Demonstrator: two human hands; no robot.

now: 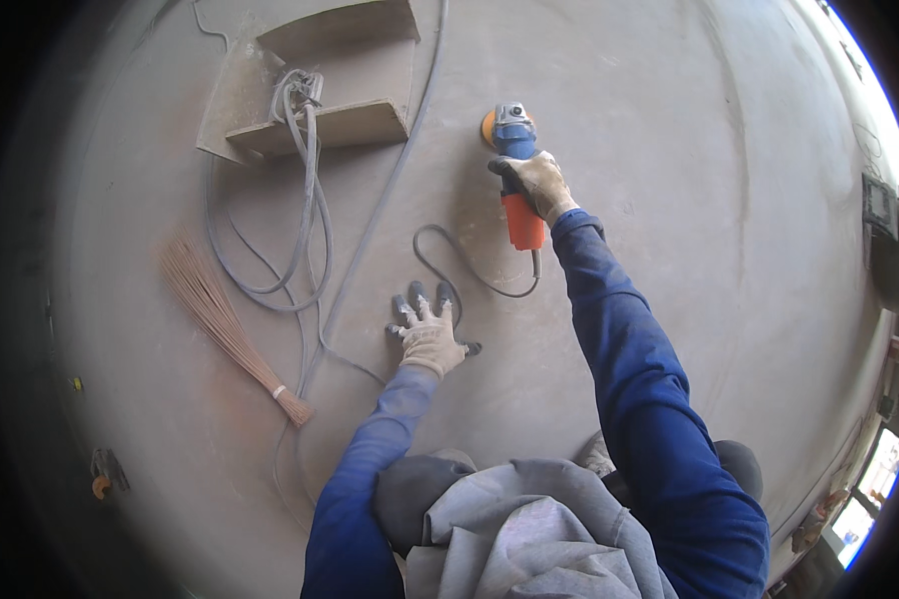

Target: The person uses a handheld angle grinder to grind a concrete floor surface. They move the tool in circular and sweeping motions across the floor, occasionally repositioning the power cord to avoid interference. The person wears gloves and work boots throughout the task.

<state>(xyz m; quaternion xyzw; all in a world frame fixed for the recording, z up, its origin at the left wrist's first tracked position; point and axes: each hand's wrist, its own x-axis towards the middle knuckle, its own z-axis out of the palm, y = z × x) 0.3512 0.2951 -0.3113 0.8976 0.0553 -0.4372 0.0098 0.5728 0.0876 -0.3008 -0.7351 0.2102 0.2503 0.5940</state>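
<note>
My right hand [537, 184], in a dusty work glove, grips the body of a blue and orange angle grinder [517, 175]. The grinder's orange disc [488, 127] rests against the big grey curved metal surface [669, 160]. My left hand [428, 334], also gloved, lies flat on that surface with fingers spread, holding nothing. The grinder's grey cord [449, 262] loops between my two hands and passes close to the left fingertips. Both sleeves are blue.
A bundle of thin brown sticks tied as a broom [232, 329] lies at the left. Grey cables [305, 190] trail past a welded steel bracket [320, 85] at the upper left. The surface curves away to dark edges on the left and right.
</note>
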